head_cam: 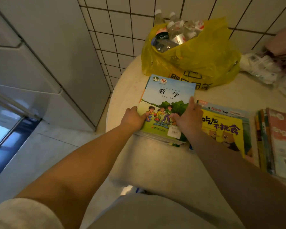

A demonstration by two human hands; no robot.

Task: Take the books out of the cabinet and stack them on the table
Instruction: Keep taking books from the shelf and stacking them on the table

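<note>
White tiled wall (122,22), grey cabinet (59,47)

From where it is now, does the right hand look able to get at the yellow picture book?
Probably yes. The right hand rests on the maths book, and the yellow picture book lies flat just beside it on the table, its cover uncovered.

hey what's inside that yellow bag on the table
Clear plastic bottles fill the top of the yellow bag, several with white caps, one labelled Cestbon. Whatever lies deeper is hidden by the bag's plastic.
</note>
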